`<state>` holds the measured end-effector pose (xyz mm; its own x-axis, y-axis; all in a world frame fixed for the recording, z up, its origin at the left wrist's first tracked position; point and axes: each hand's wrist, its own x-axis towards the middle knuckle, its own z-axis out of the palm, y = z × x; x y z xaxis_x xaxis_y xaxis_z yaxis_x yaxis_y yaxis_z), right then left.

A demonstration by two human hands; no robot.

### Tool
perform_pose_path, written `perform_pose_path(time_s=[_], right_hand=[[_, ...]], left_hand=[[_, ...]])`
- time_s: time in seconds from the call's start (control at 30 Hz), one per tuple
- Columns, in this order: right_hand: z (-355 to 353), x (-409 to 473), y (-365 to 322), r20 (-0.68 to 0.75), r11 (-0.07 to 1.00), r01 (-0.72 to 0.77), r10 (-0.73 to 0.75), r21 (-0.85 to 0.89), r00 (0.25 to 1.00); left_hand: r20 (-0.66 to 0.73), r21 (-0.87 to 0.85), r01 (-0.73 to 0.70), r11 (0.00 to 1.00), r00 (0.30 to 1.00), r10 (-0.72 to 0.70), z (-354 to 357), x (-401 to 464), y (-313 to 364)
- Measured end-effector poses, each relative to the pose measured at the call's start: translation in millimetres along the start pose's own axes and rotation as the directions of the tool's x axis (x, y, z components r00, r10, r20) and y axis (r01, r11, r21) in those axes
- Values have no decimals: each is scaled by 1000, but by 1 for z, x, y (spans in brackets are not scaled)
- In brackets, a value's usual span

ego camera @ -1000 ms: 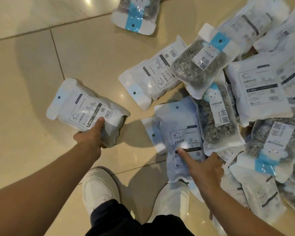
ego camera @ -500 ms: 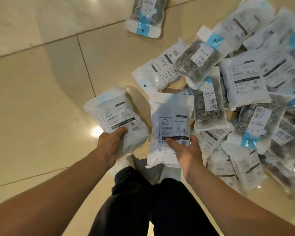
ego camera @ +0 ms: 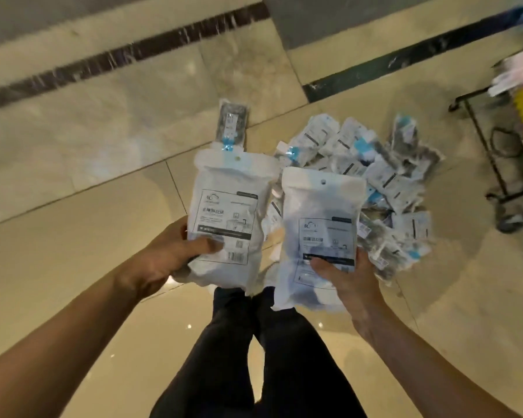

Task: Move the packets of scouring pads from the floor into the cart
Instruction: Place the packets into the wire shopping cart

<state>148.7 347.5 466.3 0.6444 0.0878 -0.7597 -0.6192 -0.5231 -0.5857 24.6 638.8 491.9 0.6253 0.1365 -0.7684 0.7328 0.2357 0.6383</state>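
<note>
The left hand point(ego camera: 166, 260) and right hand point(ego camera: 349, 283) each gripped 1 packet point(ego camera: 228, 212) by its lower end, above the floor pile point(ego camera: 384, 182). The packets looked light, soft and slick; such low grips seemed adequate.

Black trousers point(ego camera: 272, 357); bare forearms (no sleeves visible).

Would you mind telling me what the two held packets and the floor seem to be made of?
Left packet and right packet: seemingly thin white plastic film, soft sheen, creased and sagging. Floor: probably polished stone or ceramic tile, glossy, with joints and light reflections.
</note>
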Motion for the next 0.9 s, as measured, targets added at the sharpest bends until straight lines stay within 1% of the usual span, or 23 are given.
perform_pose_path(time_s=[0.13, 0.23, 0.3, 0.37, 0.5, 0.63, 0.77, 0.9], right_hand=[[-44, -72, -41, 28, 989, 112, -115, 94, 993], [-67, -112, -57, -12, 959, 215, -216, 183, 976], [-80, -132, -63, -45, 929, 242, -240, 280, 970], [-91, -151, -64, -77, 896, 248, -236, 368, 969], [-104, -183, -68, -215, 820, 303, -224, 485, 951], [-102, -207, -66, -315, 776, 352, -208, 524, 926], [-92, -227, -64, -433, 738, 383, -136, 556, 891], [-83, -255, -53, -546, 687, 438, -71, 580, 835]], left_hand=[[53, 91, -67, 994, 997, 62, 35, -68, 48], [70, 81, -115, 990, 992, 109, 59, -97, 73], [87, 92, -139, 986, 988, 131, 73, -106, 91], [127, 103, -180, 978, 978, 166, 84, -110, 111], [229, 132, -247, 960, 950, 213, 98, -115, 145], [332, 179, -296, 938, 916, 225, 101, -120, 166], [469, 273, -328, 904, 866, 172, 106, -119, 188], [518, 317, -304, 898, 849, 104, 126, -120, 204]])
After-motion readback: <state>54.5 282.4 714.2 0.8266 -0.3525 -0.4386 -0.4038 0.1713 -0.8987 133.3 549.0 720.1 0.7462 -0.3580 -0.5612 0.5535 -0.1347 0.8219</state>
